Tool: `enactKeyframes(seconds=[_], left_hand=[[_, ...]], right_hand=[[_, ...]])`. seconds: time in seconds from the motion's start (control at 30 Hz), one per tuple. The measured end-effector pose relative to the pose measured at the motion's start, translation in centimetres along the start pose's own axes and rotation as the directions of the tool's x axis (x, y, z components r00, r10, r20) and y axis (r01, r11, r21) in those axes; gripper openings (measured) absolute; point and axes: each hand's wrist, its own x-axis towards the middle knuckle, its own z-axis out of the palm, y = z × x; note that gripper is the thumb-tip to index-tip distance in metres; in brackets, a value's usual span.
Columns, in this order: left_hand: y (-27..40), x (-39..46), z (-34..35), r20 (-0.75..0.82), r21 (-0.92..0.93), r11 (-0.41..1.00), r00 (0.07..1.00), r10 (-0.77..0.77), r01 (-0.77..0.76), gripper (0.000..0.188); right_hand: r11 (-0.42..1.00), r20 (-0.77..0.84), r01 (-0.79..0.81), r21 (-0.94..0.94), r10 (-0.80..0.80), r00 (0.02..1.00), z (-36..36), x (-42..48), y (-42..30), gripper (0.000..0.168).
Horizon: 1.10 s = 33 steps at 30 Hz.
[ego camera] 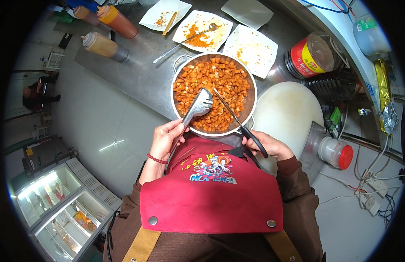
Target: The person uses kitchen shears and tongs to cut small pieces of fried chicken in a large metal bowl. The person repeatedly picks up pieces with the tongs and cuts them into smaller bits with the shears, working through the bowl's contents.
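A round metal pot (172, 98) full of small orange-brown food pieces (218, 73) stands at the counter's near edge. My left hand (168, 137), with a red bead bracelet on the wrist, grips metal serving tongs (192, 109). The toothed head of the tongs is over the middle of the food. In my right hand (266, 144) are black-handled scissors (236, 118). Their blades reach into the pot, tips beside the tongs' head. Whether a piece is held between the tongs' jaws cannot be made out.
Behind the pot are white square plates (253, 49) with orange residue, one with a long-handled spoon (186, 42). Squeeze bottles (104, 47) stand at the left. To the right are a round white cutting board (287, 108), a red-labelled tub (308, 57) and a red-lidded jar (335, 152).
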Motion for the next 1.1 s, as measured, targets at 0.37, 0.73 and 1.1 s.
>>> enactKeyframes(seconds=[0.37,0.73,1.1], left_hand=[[-0.2,-0.3,0.1,0.052,0.200,0.980,0.999,0.008,-0.018,0.034],[0.7,-1.9,2.4,0.055,0.829,0.438,0.830,0.555,-0.347,0.046],[0.3,-1.1,2.1,0.096,0.847,0.390,0.826,0.555,-0.361,0.046]], right_hand=[[0.999,-0.032,-0.045,0.024,0.046,0.998,0.1,-0.9,-0.7,0.036],[0.944,-0.415,-0.303,-0.127,0.227,0.881,-0.2,-2.9,-1.4,0.066],[0.866,-0.534,-0.343,-0.364,0.108,0.838,-0.3,-1.3,-2.7,0.051]])
